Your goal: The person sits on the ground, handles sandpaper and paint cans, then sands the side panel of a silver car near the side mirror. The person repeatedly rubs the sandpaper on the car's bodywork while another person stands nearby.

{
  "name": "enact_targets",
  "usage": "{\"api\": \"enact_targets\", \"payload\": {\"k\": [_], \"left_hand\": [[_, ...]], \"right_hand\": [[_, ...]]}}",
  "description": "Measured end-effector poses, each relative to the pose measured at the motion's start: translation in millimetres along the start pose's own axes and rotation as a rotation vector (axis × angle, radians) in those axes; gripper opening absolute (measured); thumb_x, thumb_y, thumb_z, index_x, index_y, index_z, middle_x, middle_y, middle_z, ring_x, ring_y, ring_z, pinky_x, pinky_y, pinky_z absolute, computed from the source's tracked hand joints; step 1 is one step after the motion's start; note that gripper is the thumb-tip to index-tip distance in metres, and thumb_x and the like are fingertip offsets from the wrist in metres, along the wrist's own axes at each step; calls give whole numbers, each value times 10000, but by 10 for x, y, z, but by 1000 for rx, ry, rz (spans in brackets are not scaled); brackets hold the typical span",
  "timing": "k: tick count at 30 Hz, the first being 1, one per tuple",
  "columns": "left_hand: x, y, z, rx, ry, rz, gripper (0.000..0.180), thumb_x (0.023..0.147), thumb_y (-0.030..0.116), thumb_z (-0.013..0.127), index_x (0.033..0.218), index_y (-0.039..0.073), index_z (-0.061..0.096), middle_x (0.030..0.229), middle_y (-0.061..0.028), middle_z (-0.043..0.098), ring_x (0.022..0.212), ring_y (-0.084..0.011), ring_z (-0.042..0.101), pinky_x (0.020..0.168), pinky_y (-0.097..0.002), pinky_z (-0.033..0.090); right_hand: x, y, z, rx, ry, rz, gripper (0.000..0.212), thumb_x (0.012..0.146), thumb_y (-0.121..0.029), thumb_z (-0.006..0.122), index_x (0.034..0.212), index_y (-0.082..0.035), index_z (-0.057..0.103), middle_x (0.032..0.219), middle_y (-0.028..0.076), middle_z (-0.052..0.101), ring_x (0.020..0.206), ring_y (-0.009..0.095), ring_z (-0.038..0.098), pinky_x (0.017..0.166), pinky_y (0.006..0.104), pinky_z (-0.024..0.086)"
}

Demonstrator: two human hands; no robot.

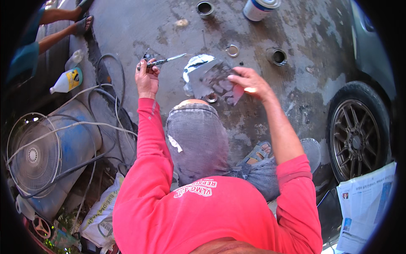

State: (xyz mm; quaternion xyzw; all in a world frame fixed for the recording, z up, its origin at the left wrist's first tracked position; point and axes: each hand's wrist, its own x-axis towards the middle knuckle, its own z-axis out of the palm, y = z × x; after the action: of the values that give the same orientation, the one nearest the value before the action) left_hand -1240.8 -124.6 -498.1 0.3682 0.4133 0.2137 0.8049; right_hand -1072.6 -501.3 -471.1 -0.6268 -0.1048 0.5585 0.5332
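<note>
Raised at the upper left, my left hand [146, 79] is closed around the dark, speckled handle of a thin knife-like spatula [160, 62]; its pale blade points right. My right hand [253, 85] grips the right edge of a thin grey sheet [215, 80], smeared with dark stains and tilted beyond my bent knee. Partly behind the sheet lies a crumpled white wrapping [188, 73]. A small round tin [211, 98] shows below the sheet's lower edge. On the concrete past it sit a ring-shaped lid [232, 51] and an open can [277, 56] with dark insides.
Farther off stand another open can [205, 9] and a white-and-blue can [260, 9]. A car wheel [358, 131] and newspaper [367, 203] are at right. Left are a fan [34, 154], a blue tank [78, 139], cables [120, 84], a jug [67, 80] and another person's legs [59, 36].
</note>
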Motion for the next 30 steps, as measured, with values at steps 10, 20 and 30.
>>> {"api": "enact_targets", "payload": {"k": [10, 20, 30], "left_hand": [[-496, -264, 2029, 397, -846, 228, 151, 1024, 5, 655, 1174, 11, 675, 1293, -104, 638, 934, -178, 684, 790, -317, 608], [-757, -1324, 3242, 987, -1141, 883, 263, 899, 124, 817, 1114, 73, 674, 1013, -114, 721, 869, -280, 732, 738, -353, 587], [-764, -1690, 3368, 1104, -1098, 873, 248, 891, 120, 810, 1094, 63, 679, 981, -129, 722, 875, -309, 730, 769, -378, 581]], "right_hand": [[-1191, 62, -1771, 549, 800, -423, 164, 953, -135, 754, 1100, -136, 680, 928, -33, 729, 691, 70, 665, 491, 241, 403], [-1054, 801, -1461, 709, 1057, -411, 122, 999, -175, 705, 1109, -185, 652, 899, -71, 692, 641, 44, 596, 437, 248, 316], [-1011, 862, -1557, 626, 1137, -559, 172, 999, -176, 708, 1162, -154, 658, 953, -44, 738, 714, 58, 652, 528, 260, 440]]}}
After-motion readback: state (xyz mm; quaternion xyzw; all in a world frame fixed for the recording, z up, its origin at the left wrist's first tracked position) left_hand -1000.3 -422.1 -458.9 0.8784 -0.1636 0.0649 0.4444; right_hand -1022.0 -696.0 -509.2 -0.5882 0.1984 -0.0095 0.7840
